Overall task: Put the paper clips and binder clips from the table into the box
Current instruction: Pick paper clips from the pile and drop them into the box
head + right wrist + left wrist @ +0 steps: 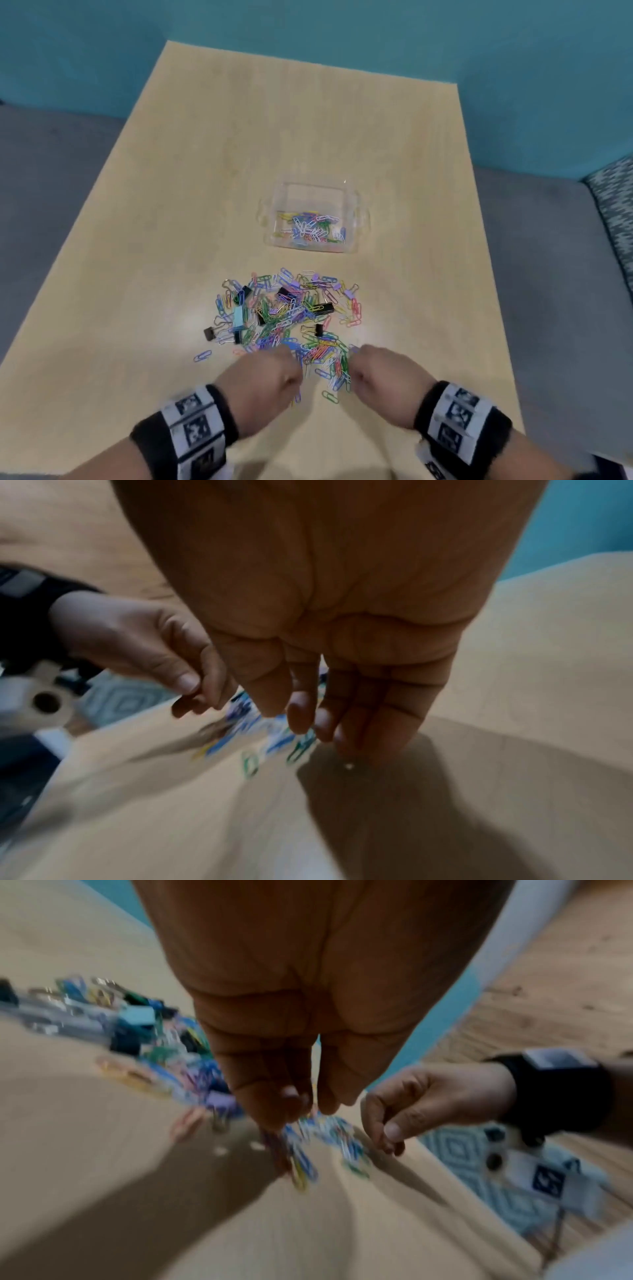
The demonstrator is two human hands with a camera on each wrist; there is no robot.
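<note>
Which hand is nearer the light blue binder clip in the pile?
Left. The left hand sits at the pile's near edge, just below and right of the light blue binder clip. The right hand is further right, across the pile's near end.

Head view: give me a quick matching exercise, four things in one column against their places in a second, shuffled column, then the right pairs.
Things:
1. clear box
2. light blue binder clip
3. left hand
4. right hand

Places:
A. left part of the pile
B. near right edge of the pile
C. beyond the pile, some paper clips inside
D. near left edge of the pile

Pairs: 1-C, 2-A, 3-D, 4-B
</note>
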